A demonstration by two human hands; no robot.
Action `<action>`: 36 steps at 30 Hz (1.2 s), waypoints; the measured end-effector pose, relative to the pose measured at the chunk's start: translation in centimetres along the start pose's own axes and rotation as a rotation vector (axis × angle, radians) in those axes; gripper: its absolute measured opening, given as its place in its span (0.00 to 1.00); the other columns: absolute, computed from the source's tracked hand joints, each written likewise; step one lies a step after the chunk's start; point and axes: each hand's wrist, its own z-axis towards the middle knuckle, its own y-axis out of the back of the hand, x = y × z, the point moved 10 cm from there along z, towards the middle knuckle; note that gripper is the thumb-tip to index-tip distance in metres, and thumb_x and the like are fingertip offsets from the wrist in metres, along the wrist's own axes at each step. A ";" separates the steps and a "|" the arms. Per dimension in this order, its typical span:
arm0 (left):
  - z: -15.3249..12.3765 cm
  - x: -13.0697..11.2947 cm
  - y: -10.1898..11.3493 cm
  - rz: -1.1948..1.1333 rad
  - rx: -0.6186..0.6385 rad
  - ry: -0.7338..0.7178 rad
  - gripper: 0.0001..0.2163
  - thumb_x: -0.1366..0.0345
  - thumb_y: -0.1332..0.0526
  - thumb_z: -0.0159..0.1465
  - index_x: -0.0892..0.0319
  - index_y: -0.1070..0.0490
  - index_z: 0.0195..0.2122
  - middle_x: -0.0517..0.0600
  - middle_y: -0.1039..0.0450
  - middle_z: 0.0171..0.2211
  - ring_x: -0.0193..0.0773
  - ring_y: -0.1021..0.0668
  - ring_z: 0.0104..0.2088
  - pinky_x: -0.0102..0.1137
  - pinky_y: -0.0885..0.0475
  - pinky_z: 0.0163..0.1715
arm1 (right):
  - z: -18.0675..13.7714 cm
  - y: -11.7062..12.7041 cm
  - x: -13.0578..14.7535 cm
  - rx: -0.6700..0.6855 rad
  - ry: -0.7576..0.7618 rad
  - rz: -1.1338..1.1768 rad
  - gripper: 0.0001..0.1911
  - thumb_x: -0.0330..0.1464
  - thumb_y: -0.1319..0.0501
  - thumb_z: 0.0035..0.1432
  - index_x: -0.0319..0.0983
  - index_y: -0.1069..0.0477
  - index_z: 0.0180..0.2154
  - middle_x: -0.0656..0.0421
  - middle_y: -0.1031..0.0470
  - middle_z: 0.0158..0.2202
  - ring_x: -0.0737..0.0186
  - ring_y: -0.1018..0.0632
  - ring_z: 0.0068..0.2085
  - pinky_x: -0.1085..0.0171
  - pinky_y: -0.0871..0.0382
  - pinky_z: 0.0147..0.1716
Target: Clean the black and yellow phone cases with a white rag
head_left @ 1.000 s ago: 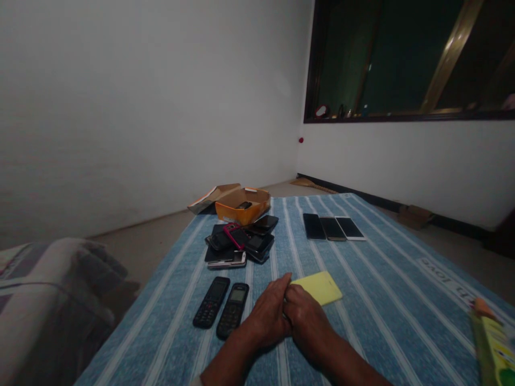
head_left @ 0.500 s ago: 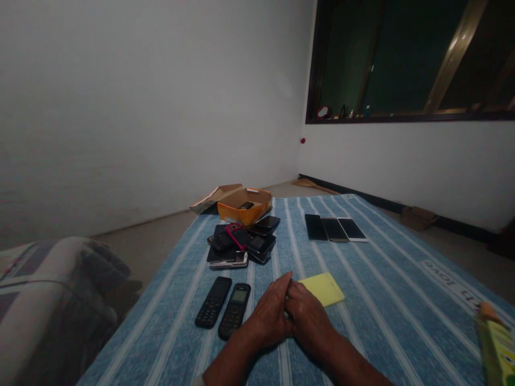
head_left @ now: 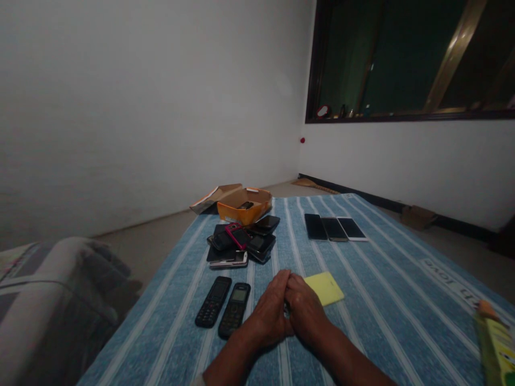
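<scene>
My left hand [head_left: 270,312] and my right hand [head_left: 304,310] rest together on the blue striped cloth [head_left: 374,300], fingertips touching, fingers pressed close. What they hold between them, if anything, is hidden. A yellow sticky-note pad [head_left: 325,288] lies just beyond my right hand. Two black keypad phones [head_left: 223,308] lie side by side left of my left hand. Farther off sits a pile of several phones [head_left: 241,244], one of them pink.
An open orange cardboard box [head_left: 243,206] stands at the cloth's far edge. Three smartphones [head_left: 335,228] lie in a row at the far right. A yellow-green packet [head_left: 497,343] sits at the right edge. Folded grey fabric [head_left: 52,300] lies left. White walls and a dark window stand behind.
My hands have drawn slightly closer together and off the yellow pad's corner. The view has shifted a little. Nothing else has moved.
</scene>
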 end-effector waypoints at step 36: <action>0.3 -0.9 0.7 0.005 0.048 0.101 0.41 0.67 0.31 0.46 0.58 0.46 0.62 0.59 0.38 0.59 0.55 0.34 0.59 0.51 0.38 0.60 | -4.0 0.4 0.4 -0.011 0.110 -0.060 0.10 0.19 0.40 0.57 0.38 0.24 0.33 0.54 0.25 0.38 0.55 0.28 0.45 0.59 0.31 0.45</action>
